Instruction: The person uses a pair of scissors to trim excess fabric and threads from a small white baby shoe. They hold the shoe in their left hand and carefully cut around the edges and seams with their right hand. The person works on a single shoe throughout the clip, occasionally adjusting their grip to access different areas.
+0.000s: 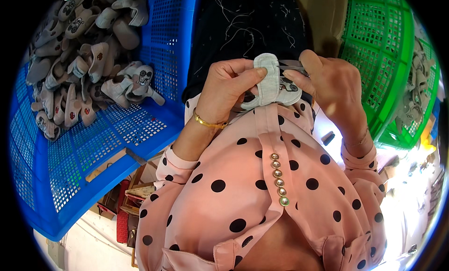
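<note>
Across the lower middle of the view spreads a smooth, softly draped blouse (224, 154), pale pink with round black dots. To its left stands a large blue plastic basket (186, 32), its walls pierced with a close grid of small holes. Opposite, on the right, rises a green plastic basket (374, 41) of similar lattice, its edges rounded. Between the two lie dark trousers (280, 23), matte cloth flecked with lint.

A jumbled heap of pale fabric shoes (98, 55) lies in the blue basket, soft and curved, several bearing dark or red motifs. More greyish pieces (414, 88) show beyond the green lattice.

Above the lap, the right hand (336, 81) has its fingers closed around a slim grey metal tool (294, 63), whose narrow points reach the edge of the work. The left hand (231, 81) has its fingers clamped on a light grey shoe upper (268, 86), thumb pressed flat on top. This upper sits between both hands, just above the blouse: woven-looking cloth, a rounded strap standing up, a dark print on the curved part behind.

Smaller still are a shiny gold bracelet (209, 124) around the left wrist, a row of domed metallic buttons (279, 182), and fine, curling pale threads (246, 31) on the trousers.
</note>
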Motion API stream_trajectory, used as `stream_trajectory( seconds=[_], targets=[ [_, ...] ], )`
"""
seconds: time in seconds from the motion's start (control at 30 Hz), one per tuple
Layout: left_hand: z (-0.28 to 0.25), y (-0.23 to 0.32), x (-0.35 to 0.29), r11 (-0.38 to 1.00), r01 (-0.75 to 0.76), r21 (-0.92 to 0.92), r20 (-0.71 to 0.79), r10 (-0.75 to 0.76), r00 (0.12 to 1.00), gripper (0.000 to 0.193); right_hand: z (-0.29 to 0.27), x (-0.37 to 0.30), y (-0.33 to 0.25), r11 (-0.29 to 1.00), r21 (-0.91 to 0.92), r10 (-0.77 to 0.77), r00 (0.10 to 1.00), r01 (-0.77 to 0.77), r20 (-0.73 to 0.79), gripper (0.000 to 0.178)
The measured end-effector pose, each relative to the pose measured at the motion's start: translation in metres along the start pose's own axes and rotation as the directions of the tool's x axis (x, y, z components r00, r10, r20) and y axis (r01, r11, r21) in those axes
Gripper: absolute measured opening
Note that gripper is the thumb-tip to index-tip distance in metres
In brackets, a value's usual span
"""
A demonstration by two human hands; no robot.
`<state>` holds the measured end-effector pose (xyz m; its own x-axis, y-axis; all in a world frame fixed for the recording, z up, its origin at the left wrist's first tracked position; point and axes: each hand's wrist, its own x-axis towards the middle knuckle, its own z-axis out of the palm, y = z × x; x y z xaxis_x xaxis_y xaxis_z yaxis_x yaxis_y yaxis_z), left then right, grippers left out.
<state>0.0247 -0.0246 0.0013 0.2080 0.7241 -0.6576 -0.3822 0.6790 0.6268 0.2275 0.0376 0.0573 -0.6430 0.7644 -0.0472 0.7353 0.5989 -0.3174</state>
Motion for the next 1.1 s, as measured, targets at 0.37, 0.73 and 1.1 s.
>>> stream_trajectory(
  seconds=[0.37,0.73,1.1],
  targets=[
    [0.002,0.004,-0.002,0.999,-0.013,-0.043,0.036,0.015,0.999,0.019,-0.001,0.005,0.0,0.987,-0.129,-0.095,0.995,0.098,0.027,0.036],
    [0.001,-0.002,-0.003,0.998,-0.042,0.047,-0.015,0.043,0.999,0.019,0.008,0.006,0.019,0.983,0.078,-0.168,0.986,0.168,-0.009,0.026],
    [0.001,0.002,-0.003,0.979,-0.041,0.199,-0.014,0.045,0.999,0.015,0.043,0.005,0.02,0.994,0.103,-0.033,0.996,0.041,-0.077,0.022]
  ],
)
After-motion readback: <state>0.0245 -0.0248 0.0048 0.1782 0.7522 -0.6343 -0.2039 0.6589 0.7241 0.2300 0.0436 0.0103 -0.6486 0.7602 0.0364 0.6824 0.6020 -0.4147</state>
